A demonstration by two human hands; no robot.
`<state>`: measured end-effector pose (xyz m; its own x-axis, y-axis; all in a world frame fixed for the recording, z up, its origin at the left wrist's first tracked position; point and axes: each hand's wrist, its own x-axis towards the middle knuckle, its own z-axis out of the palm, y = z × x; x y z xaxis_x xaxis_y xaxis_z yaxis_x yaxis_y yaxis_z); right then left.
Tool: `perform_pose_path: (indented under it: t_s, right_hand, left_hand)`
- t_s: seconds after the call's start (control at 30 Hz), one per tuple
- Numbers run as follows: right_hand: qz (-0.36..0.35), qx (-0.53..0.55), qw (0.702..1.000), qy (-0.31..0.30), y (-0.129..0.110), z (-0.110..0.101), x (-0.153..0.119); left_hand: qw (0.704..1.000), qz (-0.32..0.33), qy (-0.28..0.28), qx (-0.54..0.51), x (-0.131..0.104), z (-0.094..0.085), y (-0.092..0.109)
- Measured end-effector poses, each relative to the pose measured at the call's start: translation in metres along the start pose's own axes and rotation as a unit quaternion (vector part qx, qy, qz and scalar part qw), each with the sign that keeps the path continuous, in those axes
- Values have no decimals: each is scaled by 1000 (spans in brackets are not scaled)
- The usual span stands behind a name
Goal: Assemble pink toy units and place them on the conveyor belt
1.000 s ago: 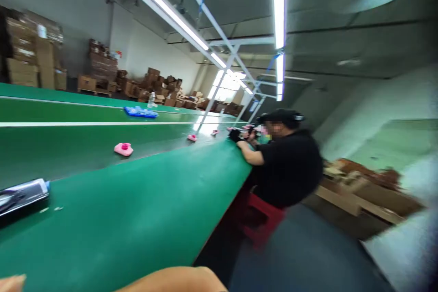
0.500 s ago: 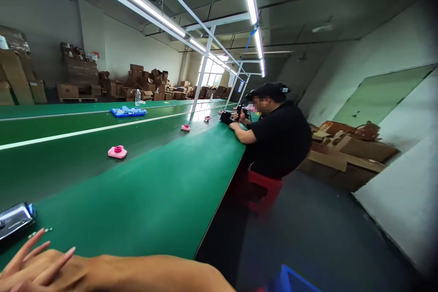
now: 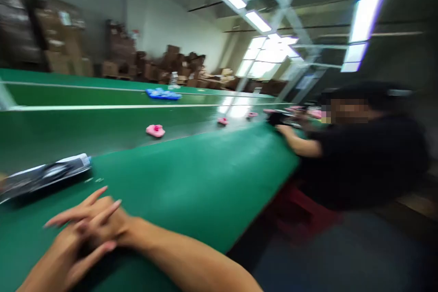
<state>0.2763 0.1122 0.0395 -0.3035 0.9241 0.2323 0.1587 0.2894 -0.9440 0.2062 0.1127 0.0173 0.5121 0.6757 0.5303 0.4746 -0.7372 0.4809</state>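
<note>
My left hand (image 3: 66, 244) comes in from the lower left, and my right hand (image 3: 111, 219) reaches across from the right. They lie against each other above the green tabletop (image 3: 178, 182), fingers interlaced and stretched out. Neither holds an object. Parts of the palms and some fingers are hidden where they overlap. Beyond them, close to the fingertips, lies a dark, shiny, long item (image 3: 54, 171) with a bluish end, blurred. Small pale bits (image 3: 98, 179) are scattered beside it.
Small pink camera-shaped pieces, the nearest a pink piece (image 3: 155, 131), stand along the darker green strip. Farther back are a blue tray (image 3: 163, 94) and a clear bottle (image 3: 174, 80). A person in black (image 3: 369, 155) sits at the table's right edge on a red stool (image 3: 304, 210).
The view has swung right and down, so the table items and the seated person appear shifted. My interlaced hands show more fully, and my left forearm is now visible.
</note>
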Motion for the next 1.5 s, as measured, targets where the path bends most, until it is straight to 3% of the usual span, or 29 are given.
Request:
perform_pose_path:
  t_s: [0.03,0.1,0.17,0.2,0.27,0.3,0.33,0.4,0.47,0.53,0.6,0.67,0.77,0.83,0.9,1.03,1.1,1.17,1.23,1.3,1.4,1.5]
  right_hand:
    - [-12,10,1000,-26,-2,3,-1]
    - [-2,14,999,34,-1,7,-3]
    - [1,30,999,26,6,6,-1]
    - [1,26,999,24,11,6,1]
    - [20,-22,999,32,16,10,4]
    - [30,-49,998,29,16,16,4]
    - [35,-75,996,16,15,25,5]
    - [22,-118,992,-46,6,55,7]
    - [2,-136,982,-129,-7,100,17]
    - [5,-114,972,-205,-22,155,35]
    - [19,-82,967,-239,-36,211,56]
    - [11,-77,970,-231,-46,258,76]
    - [-17,-91,976,-195,-52,294,94]
    - [-24,-96,979,-180,-47,288,96]
    - [-24,-102,979,-175,-37,259,90]
    - [0,-145,974,-174,-15,160,58]
    - [18,-180,968,-174,-10,109,37]
    - [32,-216,960,-174,-11,67,17]
    - [38,-247,953,-170,-13,37,1]
    - [37,-271,948,-164,-16,16,-11]
    - [37,-308,941,-136,-23,2,-24]
    - [11,-389,921,-16,-38,11,-34]
  left_hand:
    - [1000,2,-26,15,-8,-18,-5]
    - [997,0,-59,43,-30,-58,-5]
    - [992,-42,-81,83,-53,-93,2]
    - [992,-62,-41,99,-68,-110,3]
    - [981,-93,98,138,-107,-142,0]
    - [960,-124,184,170,-131,-159,-6]
    - [921,-181,267,220,-157,-175,-15]
    - [840,-312,337,288,-207,-208,-37]
    - [773,-456,297,326,-243,-236,-61]
    - [734,-526,266,337,-259,-258,-79]
    - [718,-561,237,337,-259,-274,-88]
    - [710,-588,194,335,-251,-283,-90]
    - [717,-600,130,332,-234,-280,-83]
    - [733,-588,97,327,-223,-263,-70]
    - [759,-567,69,312,-213,-235,-49]
    - [838,-492,4,236,-201,-169,8]
    - [880,-444,-9,167,-198,-153,27]
    - [901,-415,16,125,-194,-150,27]
    - [904,-403,49,132,-186,-153,8]
    - [918,-374,32,127,-175,-156,-15]
    - [948,-299,-25,104,-161,-150,-33]
    - [961,-263,-27,81,-160,-139,-28]
